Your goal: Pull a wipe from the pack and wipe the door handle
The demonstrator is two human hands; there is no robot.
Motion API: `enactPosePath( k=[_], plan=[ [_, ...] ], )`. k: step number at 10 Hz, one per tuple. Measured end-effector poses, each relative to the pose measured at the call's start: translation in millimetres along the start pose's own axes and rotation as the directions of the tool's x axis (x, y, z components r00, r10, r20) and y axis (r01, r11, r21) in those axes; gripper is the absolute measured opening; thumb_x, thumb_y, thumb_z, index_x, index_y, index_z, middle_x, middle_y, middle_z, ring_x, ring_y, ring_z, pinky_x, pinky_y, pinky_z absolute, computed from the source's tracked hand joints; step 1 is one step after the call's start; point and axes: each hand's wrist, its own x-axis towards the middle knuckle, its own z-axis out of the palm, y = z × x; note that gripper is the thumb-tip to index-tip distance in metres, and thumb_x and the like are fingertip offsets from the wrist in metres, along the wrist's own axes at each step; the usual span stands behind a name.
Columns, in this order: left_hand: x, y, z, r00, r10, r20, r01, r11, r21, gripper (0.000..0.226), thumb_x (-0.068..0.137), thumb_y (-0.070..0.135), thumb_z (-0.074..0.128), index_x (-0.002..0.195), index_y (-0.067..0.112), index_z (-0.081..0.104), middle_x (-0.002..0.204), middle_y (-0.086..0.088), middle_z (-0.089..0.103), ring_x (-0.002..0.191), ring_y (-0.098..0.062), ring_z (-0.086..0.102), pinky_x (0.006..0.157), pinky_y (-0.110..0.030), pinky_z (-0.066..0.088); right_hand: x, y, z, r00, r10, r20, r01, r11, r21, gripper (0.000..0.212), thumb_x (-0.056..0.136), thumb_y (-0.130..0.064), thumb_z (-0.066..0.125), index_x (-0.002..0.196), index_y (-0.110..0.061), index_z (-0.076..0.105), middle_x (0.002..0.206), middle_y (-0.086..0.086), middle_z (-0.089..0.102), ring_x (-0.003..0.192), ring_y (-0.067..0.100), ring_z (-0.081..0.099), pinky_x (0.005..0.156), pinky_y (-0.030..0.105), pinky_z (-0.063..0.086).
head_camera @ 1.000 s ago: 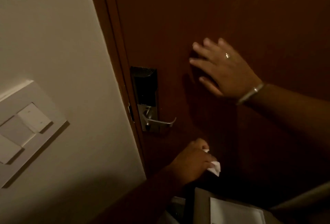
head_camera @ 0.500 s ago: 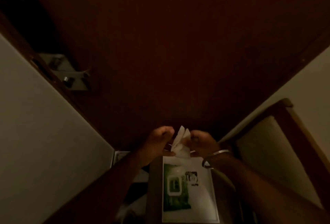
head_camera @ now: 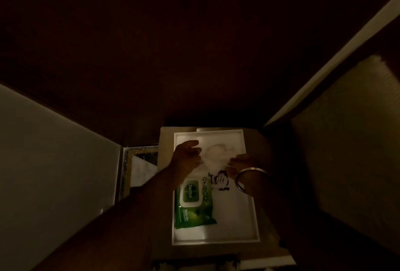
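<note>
While stretched between hands (head_camera: 187,155), wipe (head_camera: 216,155) above tray (head_camera: 249,223).

Very dim, murky frame, only the white tray (head_camera: 249,223) lit, soft blur, wide-angle bending at edges

Single head view, looking steeply down, close over white tray (head_camera: 249,205)

the left hand (head_camera: 187,156) covers the top end of the green wipe pack (head_camera: 193,203), both forearms run off the bottom edge, the white wipe (head_camera: 216,155) blurs into the tray (head_camera: 249,205), and the dark door (head_camera: 194,43) shows no detail.
</note>
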Motion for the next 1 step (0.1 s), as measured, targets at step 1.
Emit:
enactPosePath(
  k=[1],
  plan=[
    [30.9,-19.5,-0.5,0.988,0.114,-0.1,-0.057,0.89,0.453,0.047,0.097,0.012,0.053,0.141,0.007,0.037,0.142,-0.022,0.046,0.123,-0.032,0.05,0.104,-0.041,0.042,21.5,22.5,-9.4,0.977,-0.061,-0.206,-0.052,0.863,-0.503,0.047,0.104,-0.013,0.047,0.149,0.0,0.038,0.154,0.017,0.039,0.141,0.033,0.039,0.11,0.034,0.037]
  ],
)
